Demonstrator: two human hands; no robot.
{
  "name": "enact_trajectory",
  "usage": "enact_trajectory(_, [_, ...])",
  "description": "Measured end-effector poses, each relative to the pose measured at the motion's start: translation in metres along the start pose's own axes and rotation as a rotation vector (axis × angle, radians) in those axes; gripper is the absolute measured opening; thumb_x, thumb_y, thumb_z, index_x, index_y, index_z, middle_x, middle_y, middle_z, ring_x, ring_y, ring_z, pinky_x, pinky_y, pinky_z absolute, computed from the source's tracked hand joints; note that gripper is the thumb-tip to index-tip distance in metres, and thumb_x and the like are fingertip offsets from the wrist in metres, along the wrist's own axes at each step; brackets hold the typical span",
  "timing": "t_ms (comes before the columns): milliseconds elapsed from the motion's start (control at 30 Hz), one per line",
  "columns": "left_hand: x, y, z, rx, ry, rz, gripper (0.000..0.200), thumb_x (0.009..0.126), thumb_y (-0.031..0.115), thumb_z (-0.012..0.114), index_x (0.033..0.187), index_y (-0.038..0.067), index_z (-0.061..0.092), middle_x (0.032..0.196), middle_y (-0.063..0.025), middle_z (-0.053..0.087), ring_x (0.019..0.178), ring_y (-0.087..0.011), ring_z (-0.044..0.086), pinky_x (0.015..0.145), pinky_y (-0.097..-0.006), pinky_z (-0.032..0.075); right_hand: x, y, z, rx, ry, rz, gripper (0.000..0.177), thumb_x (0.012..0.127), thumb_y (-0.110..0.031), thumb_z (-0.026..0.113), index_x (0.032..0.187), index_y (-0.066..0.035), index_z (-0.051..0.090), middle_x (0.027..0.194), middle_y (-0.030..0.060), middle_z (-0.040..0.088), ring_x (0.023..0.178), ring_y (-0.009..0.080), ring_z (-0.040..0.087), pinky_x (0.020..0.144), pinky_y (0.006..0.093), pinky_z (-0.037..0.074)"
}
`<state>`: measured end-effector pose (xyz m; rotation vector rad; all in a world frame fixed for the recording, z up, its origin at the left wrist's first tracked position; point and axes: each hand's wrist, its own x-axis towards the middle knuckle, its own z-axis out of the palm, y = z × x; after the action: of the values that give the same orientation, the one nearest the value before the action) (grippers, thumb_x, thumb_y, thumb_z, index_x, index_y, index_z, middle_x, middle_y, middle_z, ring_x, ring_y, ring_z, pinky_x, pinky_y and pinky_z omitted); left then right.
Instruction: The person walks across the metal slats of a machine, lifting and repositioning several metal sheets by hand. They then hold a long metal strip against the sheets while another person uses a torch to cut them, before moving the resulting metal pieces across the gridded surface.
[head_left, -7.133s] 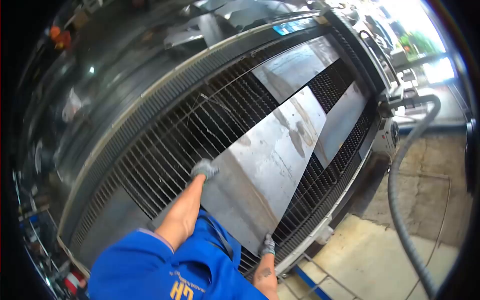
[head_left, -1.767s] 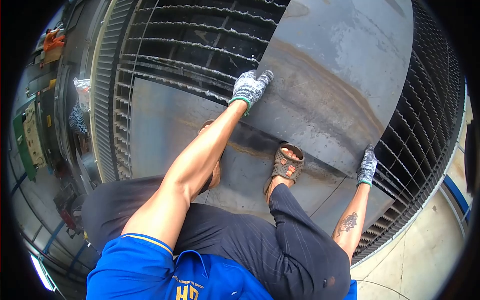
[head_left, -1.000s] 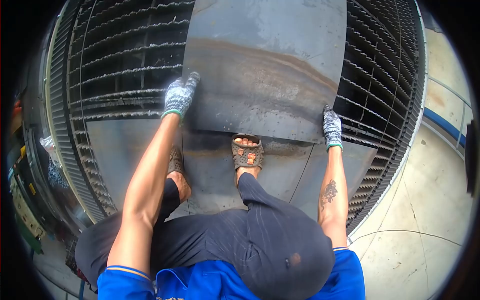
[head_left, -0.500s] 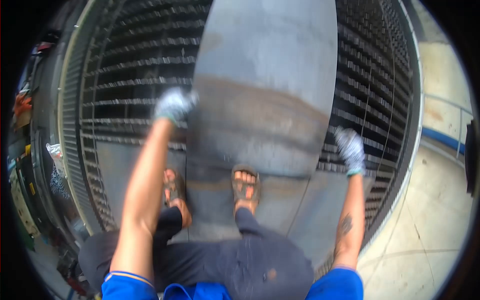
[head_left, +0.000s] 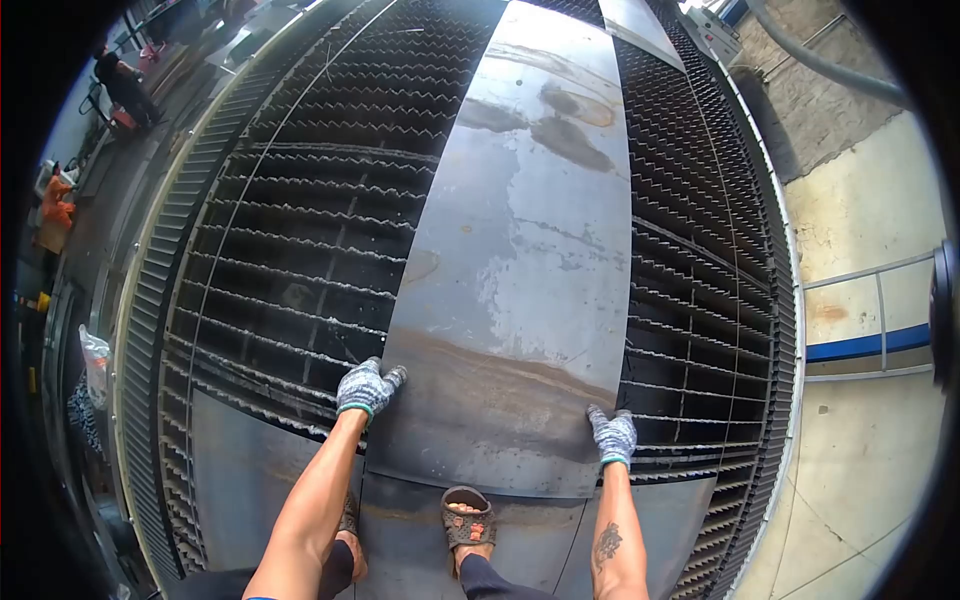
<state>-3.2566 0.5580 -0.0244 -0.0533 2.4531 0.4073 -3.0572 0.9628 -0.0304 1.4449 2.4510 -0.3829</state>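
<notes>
A long grey metal sheet (head_left: pixel 530 270) with brown stains lies lengthwise over a slatted bed (head_left: pixel 310 270) with jagged slats. My left hand (head_left: pixel 366 390), in a grey knit glove, is closed at the sheet's left edge, its thumb over the top face. On the opposite edge, a little nearer to me, my right hand (head_left: pixel 612 436) wears a matching glove and grips with the thumb on top. The fingers beneath the sheet are partly hidden on both sides. My sandalled foot (head_left: pixel 468 522) stands just short of the sheet's near end.
Flat metal plates (head_left: pixel 250 470) cover the bed under my feet. Another sheet (head_left: pixel 640 28) lies at the far right. A ridged border (head_left: pixel 160 270) runs down the left side. Beyond it, a person (head_left: pixel 125 85) is at the upper left. A rail (head_left: pixel 880 310) stands right.
Both hands were blurred and apart from a firm hold. Now they have come onto the sheet's two side edges. My view has tilted up, showing more of the sheet's far end.
</notes>
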Motion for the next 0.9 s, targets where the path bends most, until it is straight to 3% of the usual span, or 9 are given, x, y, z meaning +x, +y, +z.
enact_trajectory(167, [0.002, -0.013, 0.004, -0.092, -0.009, 0.042, 0.079, 0.084, 0.06, 0.055, 0.132, -0.002, 0.051, 0.129, -0.0242, 0.056, 0.122, -0.0357, 0.052, 0.103, -0.0411, 0.041, 0.042, 0.047, 0.04, 0.388, -0.115, -0.016, 0.074, 0.081, -0.048, 0.07, 0.124, 0.01, 0.054, 0.126, 0.026, 0.058, 0.12, 0.0358, 0.054, 0.102, 0.0373, 0.041])
enact_trajectory(233, [0.006, -0.018, 0.01, -0.098, 0.011, 0.047, 0.075, 0.084, 0.059, 0.056, 0.129, -0.001, 0.054, 0.127, -0.0229, 0.058, 0.12, -0.0363, 0.054, 0.102, -0.0414, 0.042, 0.029, 0.032, 0.018, 0.299, -0.155, -0.005, 0.075, 0.085, -0.04, 0.07, 0.132, 0.012, 0.045, 0.134, 0.0254, 0.052, 0.123, 0.0331, 0.052, 0.105, 0.0361, 0.038])
enact_trajectory(500, [-0.005, -0.018, 0.004, -0.059, 0.001, 0.063, 0.068, 0.086, 0.06, 0.052, 0.123, 0.002, 0.059, 0.119, -0.021, 0.062, 0.113, -0.0364, 0.058, 0.096, -0.044, 0.045, 0.025, 0.042, 0.021, 0.307, -0.07, -0.093, 0.068, 0.082, -0.042, 0.071, 0.122, 0.011, 0.055, 0.119, 0.0267, 0.062, 0.113, 0.0349, 0.059, 0.098, 0.0391, 0.044])
enact_trajectory(600, [0.007, -0.033, 0.027, -0.072, 0.196, 0.184, 0.068, 0.085, 0.061, 0.049, 0.119, 0.003, 0.06, 0.114, -0.0213, 0.064, 0.108, -0.037, 0.059, 0.094, -0.0463, 0.046, 0.028, 0.034, 0.008, 0.105, -0.112, -0.248, 0.071, 0.083, -0.046, 0.069, 0.121, 0.012, 0.054, 0.119, 0.0303, 0.06, 0.115, 0.0386, 0.057, 0.099, 0.0407, 0.044])
enact_trajectory(633, [0.0, -0.023, 0.005, -0.083, 0.027, 0.156, 0.078, 0.085, 0.066, 0.048, 0.125, 0.0, 0.056, 0.124, -0.023, 0.059, 0.116, -0.038, 0.055, 0.099, -0.0443, 0.042, 0.04, 0.056, 0.027, 0.168, 0.001, -0.366, 0.065, 0.084, -0.046, 0.068, 0.116, 0.01, 0.058, 0.116, 0.0298, 0.061, 0.112, 0.0405, 0.058, 0.097, 0.0422, 0.045])
enact_trajectory(667, [0.003, -0.03, 0.02, -0.106, 0.161, 0.187, 0.077, 0.085, 0.066, 0.048, 0.124, 0.0, 0.056, 0.121, -0.0233, 0.059, 0.113, -0.0382, 0.056, 0.098, -0.0448, 0.043, 0.05, 0.07, 0.041, 0.068, 0.127, -0.49, 0.05, 0.087, -0.042, 0.065, 0.101, 0.005, 0.063, 0.097, 0.0232, 0.067, 0.091, 0.0359, 0.063, 0.083, 0.0414, 0.048])
enact_trajectory(733, [0.008, -0.035, 0.025, -0.098, 0.14, 0.181, 0.073, 0.085, 0.064, 0.05, 0.122, 0.002, 0.058, 0.116, -0.0221, 0.062, 0.109, -0.0376, 0.058, 0.094, -0.0456, 0.045, 0.044, 0.056, 0.028, 0.379, -0.26, -0.219, 0.035, 0.091, -0.035, 0.062, 0.082, -0.001, 0.06, 0.073, 0.0111, 0.058, 0.066, 0.0193, 0.044, 0.063, 0.0372, 0.04])
enact_trajectory(800, [0.007, -0.032, 0.007, -0.006, 0.085, 0.217, 0.054, 0.083, 0.056, 0.055, 0.11, 0.01, 0.067, 0.11, -0.0159, 0.067, 0.103, -0.0324, 0.063, 0.088, -0.0432, 0.049, 0.035, 0.04, 0.015, 0.09, -0.159, -0.332, 0.044, 0.091, -0.04, 0.059, 0.093, 0.004, 0.063, 0.084, 0.0164, 0.065, 0.077, 0.0271, 0.057, 0.075, 0.0405, 0.045])
enact_trajectory(900, [0.012, -0.021, -0.018, 0.214, -0.074, 0.214, 0.06, 0.085, 0.062, 0.052, 0.102, 0.006, 0.069, 0.101, -0.0165, 0.069, 0.095, -0.0331, 0.066, 0.082, -0.0445, 0.052, 0.032, 0.016, -0.006, -0.422, -0.21, -0.398, 0.064, 0.093, -0.056, 0.046, 0.111, 0.003, 0.064, 0.108, 0.0257, 0.065, 0.104, 0.0428, 0.059, 0.092, 0.0466, 0.045])
